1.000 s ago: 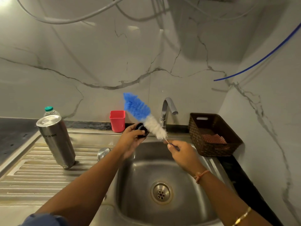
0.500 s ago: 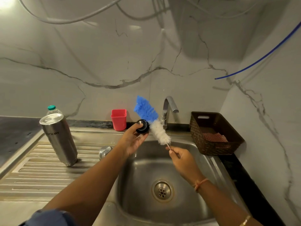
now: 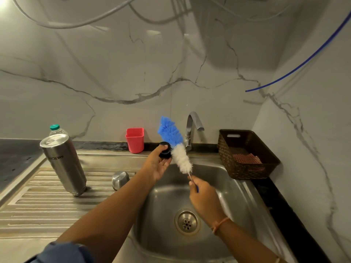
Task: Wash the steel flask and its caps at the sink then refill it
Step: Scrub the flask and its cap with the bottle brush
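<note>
Me at the sink (image 3: 237, 196), hands out over the basin. My left hand (image 3: 157, 166) has the little black cap (image 3: 164, 149) pinched between thumb and fingers, held up at about 12 o'clock from the drain (image 3: 187, 222). My right hand (image 3: 204, 198) is gripping the thin handle of the bottle brush (image 3: 175, 147) just below the bristles. The brush leans up and to the left, toward 11 o'clock. The white part of the bristles sits right up against the cap's right side, and the blue tip sticks up past it in front of the wall.

The steel flask (image 3: 63, 164) is off at about 10 o'clock from the drain, standing on end on the ribbed drainboard (image 3: 38, 202) with its lettering upside down. Neither hand is on it. The small steel cap (image 3: 120, 179) sits on the drainboard too, between the flask and the basin, roughly 10 o'clock from the drain but much closer in.

Other stuff: the tap (image 3: 190, 130) is at 12 o'clock, right behind the brush. There's a red cup (image 3: 135, 140) against the wall at 11, a brown basket (image 3: 247, 168) at 2 on the counter, and a plastic bottle (image 3: 55, 128) with a green lid poking out behind the flask.
</note>
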{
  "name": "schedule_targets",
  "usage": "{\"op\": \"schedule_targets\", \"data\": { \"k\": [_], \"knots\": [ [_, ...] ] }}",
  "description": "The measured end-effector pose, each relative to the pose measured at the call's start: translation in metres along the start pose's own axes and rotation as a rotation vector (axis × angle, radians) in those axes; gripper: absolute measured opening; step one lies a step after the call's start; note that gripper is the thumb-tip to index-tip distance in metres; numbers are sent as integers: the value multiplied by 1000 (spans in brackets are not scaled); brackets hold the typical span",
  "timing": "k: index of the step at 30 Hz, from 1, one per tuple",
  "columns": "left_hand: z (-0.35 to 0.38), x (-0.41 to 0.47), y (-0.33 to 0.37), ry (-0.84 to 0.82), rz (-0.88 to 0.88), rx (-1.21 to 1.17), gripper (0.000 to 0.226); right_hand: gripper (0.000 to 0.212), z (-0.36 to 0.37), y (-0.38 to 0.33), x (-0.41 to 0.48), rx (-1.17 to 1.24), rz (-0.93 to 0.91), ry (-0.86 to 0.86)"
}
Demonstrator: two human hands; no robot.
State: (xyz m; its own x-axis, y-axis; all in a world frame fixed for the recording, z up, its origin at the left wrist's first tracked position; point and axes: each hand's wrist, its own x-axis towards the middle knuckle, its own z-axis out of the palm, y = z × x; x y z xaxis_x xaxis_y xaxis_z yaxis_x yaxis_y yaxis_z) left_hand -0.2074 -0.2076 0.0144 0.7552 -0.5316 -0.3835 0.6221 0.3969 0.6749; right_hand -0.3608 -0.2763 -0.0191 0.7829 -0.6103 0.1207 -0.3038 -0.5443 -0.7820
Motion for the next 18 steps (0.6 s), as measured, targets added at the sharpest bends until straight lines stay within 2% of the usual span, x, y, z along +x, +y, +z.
{"op": "schedule_targets", "data": {
  "k": [4,7,10,12,15,16,18],
  "knots": [
    [1,-2,-11,35,-121,234,22,27,-6,-3,17,0,26,40],
    [4,-1,-9,2,-109,109,17,21,-10,-6,23,29,46,10],
    [9,-1,-1,6,-17,-62,13,30,-1,-6,2,-3,48,-16],
    [8,1,1,19,-11,-36,14,33,4,-6,-13,9,46,-16],
    [4,1,-6,42,-102,195,23,26,-3,-6,0,45,41,-6],
    [4,1,-9,49,-124,246,25,30,-6,-6,8,42,49,2],
    [5,2,-12,44,-120,200,27,38,-10,-7,20,27,77,3]
  ]
}}
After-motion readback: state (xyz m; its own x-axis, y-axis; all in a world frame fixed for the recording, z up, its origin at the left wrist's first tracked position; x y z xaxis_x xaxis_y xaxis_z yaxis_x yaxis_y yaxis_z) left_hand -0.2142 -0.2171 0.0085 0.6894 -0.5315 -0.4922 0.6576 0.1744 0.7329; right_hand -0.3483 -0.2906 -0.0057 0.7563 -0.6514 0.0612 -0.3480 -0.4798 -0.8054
